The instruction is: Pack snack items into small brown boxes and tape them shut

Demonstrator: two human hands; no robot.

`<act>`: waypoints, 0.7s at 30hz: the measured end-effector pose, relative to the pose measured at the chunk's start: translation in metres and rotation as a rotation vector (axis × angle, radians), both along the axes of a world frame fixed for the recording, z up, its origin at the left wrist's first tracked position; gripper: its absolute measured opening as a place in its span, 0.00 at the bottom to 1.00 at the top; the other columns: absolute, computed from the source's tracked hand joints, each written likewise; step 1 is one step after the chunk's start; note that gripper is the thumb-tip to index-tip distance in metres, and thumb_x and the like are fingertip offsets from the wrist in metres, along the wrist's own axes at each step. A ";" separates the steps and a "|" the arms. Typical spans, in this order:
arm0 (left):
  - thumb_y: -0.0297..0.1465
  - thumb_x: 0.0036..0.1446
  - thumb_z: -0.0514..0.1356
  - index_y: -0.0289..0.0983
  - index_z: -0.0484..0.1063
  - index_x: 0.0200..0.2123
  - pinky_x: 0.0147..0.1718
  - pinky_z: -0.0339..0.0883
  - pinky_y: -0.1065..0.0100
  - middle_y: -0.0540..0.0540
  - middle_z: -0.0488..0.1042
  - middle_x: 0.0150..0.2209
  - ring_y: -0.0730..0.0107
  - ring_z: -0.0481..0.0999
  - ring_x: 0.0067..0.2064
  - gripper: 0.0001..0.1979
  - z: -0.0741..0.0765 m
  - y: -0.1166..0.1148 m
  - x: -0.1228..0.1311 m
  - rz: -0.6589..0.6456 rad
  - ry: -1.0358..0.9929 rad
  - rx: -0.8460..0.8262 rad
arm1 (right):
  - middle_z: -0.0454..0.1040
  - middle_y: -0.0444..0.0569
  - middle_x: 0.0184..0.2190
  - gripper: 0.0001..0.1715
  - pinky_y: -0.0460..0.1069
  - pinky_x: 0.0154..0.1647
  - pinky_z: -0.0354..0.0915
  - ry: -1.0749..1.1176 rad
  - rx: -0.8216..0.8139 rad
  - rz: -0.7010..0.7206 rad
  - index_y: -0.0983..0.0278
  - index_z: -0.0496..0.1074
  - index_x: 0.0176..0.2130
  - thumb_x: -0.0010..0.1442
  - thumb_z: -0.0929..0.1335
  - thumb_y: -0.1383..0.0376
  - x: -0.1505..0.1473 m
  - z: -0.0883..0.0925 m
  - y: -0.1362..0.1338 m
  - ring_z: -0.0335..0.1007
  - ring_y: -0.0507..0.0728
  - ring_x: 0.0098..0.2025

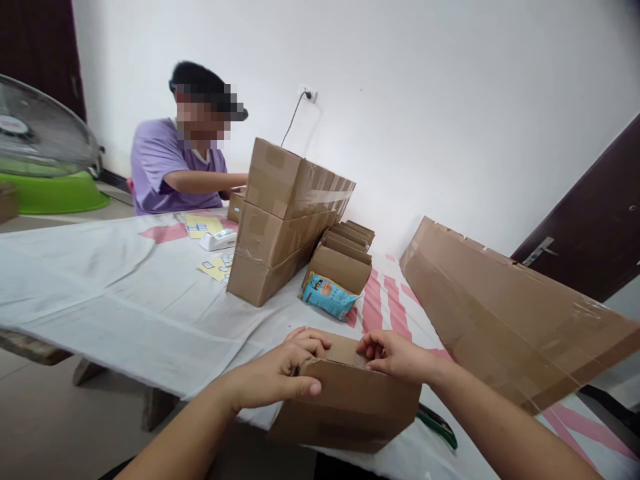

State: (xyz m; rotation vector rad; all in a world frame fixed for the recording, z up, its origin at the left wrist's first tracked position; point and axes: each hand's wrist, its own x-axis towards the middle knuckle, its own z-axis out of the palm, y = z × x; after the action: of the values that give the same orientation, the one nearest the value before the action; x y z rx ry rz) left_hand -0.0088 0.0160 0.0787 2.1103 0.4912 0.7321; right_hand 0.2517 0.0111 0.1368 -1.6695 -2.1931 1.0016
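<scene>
One cardboard box, at near edge of counter; left hand gripping its upper corner; right hand curled at the opening, grip unclear; possible hazard: tipping off, should the left slacken

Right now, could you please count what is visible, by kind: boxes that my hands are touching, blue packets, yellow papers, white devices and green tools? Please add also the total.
Cardboard box touched by left hand and right hand: 1
Blue packet: 1
Yellow papers: 2
White device: 1
Green tool: 1
Total: 6
</scene>
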 end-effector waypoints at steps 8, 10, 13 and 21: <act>0.41 0.52 0.65 0.46 0.74 0.44 0.63 0.19 0.47 0.48 0.72 0.50 0.54 0.55 0.65 0.16 0.014 -0.008 -0.001 0.040 0.118 0.031 | 0.70 0.40 0.25 0.07 0.43 0.30 0.59 0.060 -0.187 0.022 0.64 0.70 0.30 0.49 0.68 0.74 -0.003 0.009 0.001 0.64 0.49 0.28; 0.39 0.54 0.63 0.50 0.73 0.49 0.63 0.20 0.47 0.49 0.72 0.51 0.55 0.57 0.64 0.18 0.021 -0.017 -0.001 0.027 0.109 0.069 | 0.68 0.39 0.25 0.09 0.43 0.29 0.59 0.095 -0.176 -0.016 0.64 0.69 0.31 0.48 0.69 0.74 -0.002 0.009 0.001 0.64 0.49 0.28; 0.44 0.54 0.63 0.50 0.74 0.50 0.64 0.38 0.53 0.48 0.74 0.49 0.57 0.66 0.58 0.20 0.030 -0.028 -0.002 -0.088 0.080 0.089 | 0.65 0.37 0.23 0.15 0.43 0.26 0.58 0.116 -0.176 -0.055 0.63 0.67 0.36 0.47 0.70 0.74 -0.001 0.007 0.002 0.62 0.49 0.25; 0.45 0.67 0.42 0.41 0.79 0.42 0.42 0.65 0.70 0.47 0.80 0.38 0.67 0.76 0.39 0.27 0.035 -0.043 0.004 -0.017 0.107 -0.001 | 0.67 0.40 0.27 0.11 0.44 0.31 0.62 -0.011 0.086 -0.003 0.65 0.71 0.34 0.49 0.70 0.77 -0.002 -0.012 -0.006 0.64 0.49 0.29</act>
State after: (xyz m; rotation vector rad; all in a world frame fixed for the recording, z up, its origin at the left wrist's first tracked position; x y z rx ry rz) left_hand -0.0051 -0.0271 0.1138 2.1583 0.5308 0.6120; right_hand 0.2496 0.0049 0.1250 -1.6438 -2.2065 0.8859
